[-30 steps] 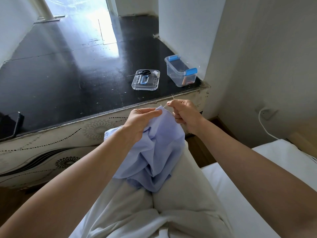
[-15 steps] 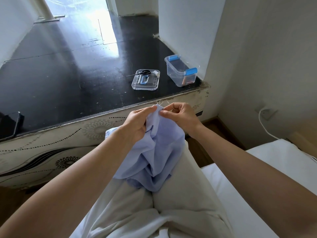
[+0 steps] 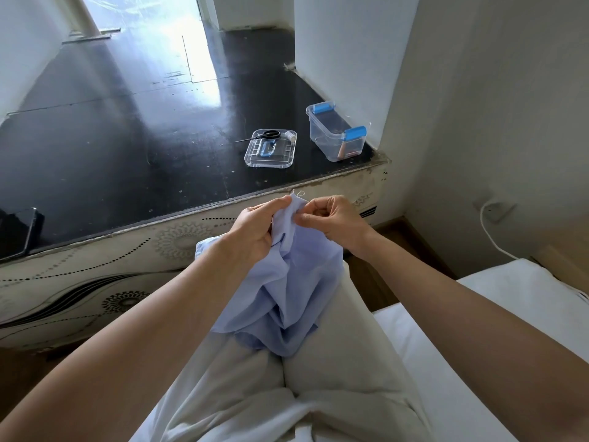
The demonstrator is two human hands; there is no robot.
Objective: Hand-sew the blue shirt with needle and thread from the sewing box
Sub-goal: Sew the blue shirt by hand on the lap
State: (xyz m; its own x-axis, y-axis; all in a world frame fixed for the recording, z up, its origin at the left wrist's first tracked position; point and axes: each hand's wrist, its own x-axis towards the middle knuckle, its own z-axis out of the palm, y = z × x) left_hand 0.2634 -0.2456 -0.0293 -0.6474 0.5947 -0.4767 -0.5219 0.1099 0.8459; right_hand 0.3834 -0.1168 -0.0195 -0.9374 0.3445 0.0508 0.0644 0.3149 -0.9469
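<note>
- The person sits on the edge of a white bed (image 3: pixel 497 317) in pale loose trousers (image 3: pixel 338 371), and the crumpled light blue cloth shirt (image 3: pixel 287 298) lies bunched over their lap, its top edge lifted up between both hands.
- The left hand (image 3: pixel 255 232) has its grip closed round a fold of the shirt; thumb and forefinger pinch the raised edge from the left side.
- The right hand (image 3: pixel 336 221) meets the same edge from the right, fingers curled and thumb pressed to forefinger on the cloth. I cannot tell whether a needle sits in that pinch.
- A short loop of thin white thread (image 3: pixel 298 194) stands up just above the shirt's edge, between the two hands.
- On the glossy black counter (image 3: pixel 127 145) ahead stands the clear plastic sewing box with blue latches (image 3: pixel 334 140), open, close to the wall.
- Just left of it lies a flat clear plastic lid (image 3: pixel 253 159) carrying black-handled scissors (image 3: pixel 267 134), a small white thread spool (image 3: pixel 289 134) and a small blue plastic piece (image 3: pixel 267 150).
- A dark phone (image 3: pixel 22 229) rests at the counter's far left edge.
- A white cable (image 3: pixel 486 229) runs down the right wall.
</note>
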